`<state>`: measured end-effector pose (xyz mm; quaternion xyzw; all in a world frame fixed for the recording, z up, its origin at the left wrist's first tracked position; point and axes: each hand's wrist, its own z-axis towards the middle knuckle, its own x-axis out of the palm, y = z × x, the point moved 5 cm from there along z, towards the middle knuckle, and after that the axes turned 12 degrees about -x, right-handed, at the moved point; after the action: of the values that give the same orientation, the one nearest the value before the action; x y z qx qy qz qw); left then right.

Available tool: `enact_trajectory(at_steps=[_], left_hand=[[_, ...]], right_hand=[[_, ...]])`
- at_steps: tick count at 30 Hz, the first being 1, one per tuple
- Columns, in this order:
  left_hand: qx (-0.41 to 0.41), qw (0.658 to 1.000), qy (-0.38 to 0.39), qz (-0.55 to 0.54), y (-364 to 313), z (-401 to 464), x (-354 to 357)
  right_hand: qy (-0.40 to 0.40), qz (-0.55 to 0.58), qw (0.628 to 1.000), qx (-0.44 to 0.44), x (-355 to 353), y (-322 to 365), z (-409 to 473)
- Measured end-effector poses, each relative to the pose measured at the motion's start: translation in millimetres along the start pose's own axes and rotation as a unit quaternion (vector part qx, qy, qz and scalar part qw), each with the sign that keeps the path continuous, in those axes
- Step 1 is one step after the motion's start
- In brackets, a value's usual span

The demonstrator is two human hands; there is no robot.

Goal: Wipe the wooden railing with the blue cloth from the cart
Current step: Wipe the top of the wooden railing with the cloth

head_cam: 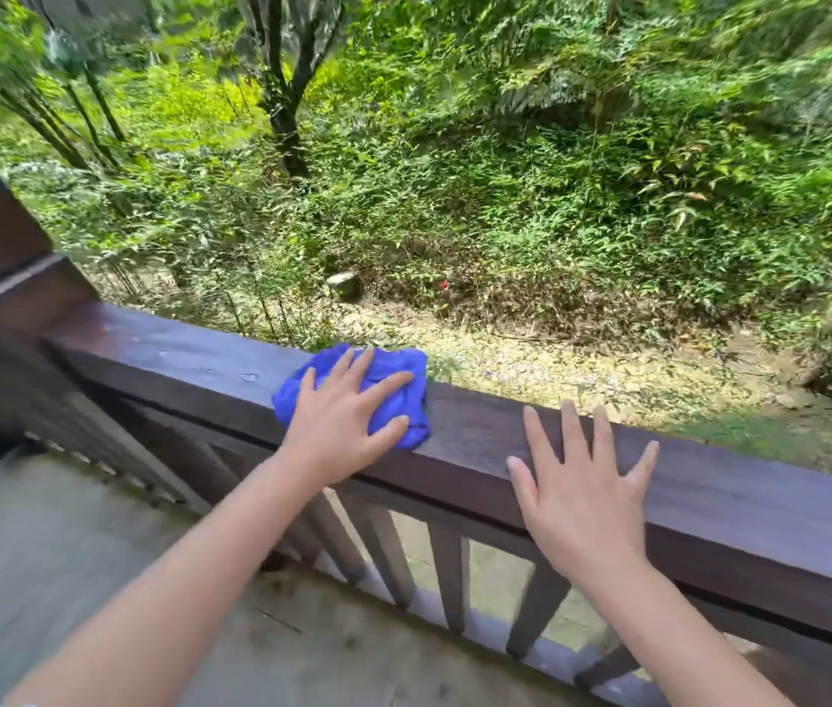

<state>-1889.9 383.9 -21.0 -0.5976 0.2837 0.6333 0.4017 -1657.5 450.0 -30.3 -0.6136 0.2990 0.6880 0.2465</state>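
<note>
A dark brown wooden railing (189, 364) runs from the left post down to the right edge of the view. A crumpled blue cloth (403, 400) lies on its top face near the middle. My left hand (342, 415) presses flat on the cloth with fingers spread, covering most of it. My right hand (582, 482) rests flat on the bare rail top to the right of the cloth, fingers apart, holding nothing. The cart is out of view.
A thick wooden post (0, 257) rises at the rail's left end. Vertical balusters (447, 579) stand below the rail. A grey concrete floor (46, 553) lies at lower left. Beyond the rail is a drop to leaf-covered ground and dense green plants (505, 170).
</note>
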Motion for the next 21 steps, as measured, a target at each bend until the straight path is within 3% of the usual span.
enact_trajectory(at_steps=[4,7,14,18,21], left_hand=[[-0.132,0.991,-0.020,0.001,87.3,24.8,-10.4],[-0.188,0.982,-0.024,-0.010,84.3,24.9,-8.4],[-0.052,0.997,-0.042,-0.026,52.0,-6.5,-4.9],[-0.002,0.999,-0.017,-0.029,68.4,1.5,-9.8],[-0.012,1.000,-0.014,-0.015,107.2,15.7,-13.7]], right_hand=[[-0.009,0.009,0.999,-0.037,7.6,52.9,25.9],[-0.009,0.020,0.998,-0.054,11.0,86.6,43.3],[0.003,0.009,0.997,-0.076,16.4,127.1,69.8],[-0.001,-0.006,0.997,-0.075,21.2,136.7,79.1],[0.009,0.000,0.997,-0.074,23.2,152.5,89.6]])
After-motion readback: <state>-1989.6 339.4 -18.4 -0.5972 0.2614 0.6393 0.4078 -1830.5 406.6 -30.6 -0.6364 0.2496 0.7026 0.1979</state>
